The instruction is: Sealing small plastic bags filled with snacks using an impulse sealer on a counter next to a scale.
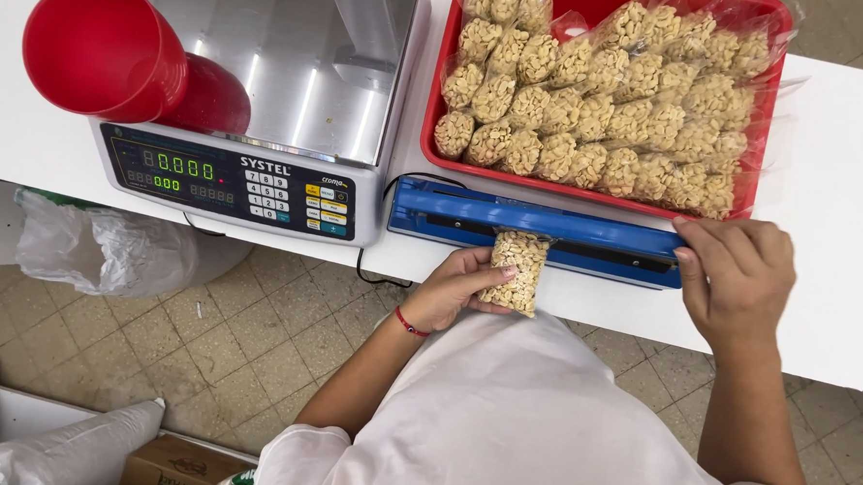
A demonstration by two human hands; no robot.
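Nearby, left hand [454,290] fingers gripping peanut bag [516,270] in blue sealer [539,230], right hand [736,275] pressing its bar, red tray [436,97] behind.

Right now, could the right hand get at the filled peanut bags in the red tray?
Probably yes. The right hand rests on the blue sealer, directly beside the red tray, and nothing stands between it and the nearest peanut bags, which lie uncovered.

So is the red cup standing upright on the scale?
No, the red cup lies tipped on its side on the scale, mouth toward the camera.
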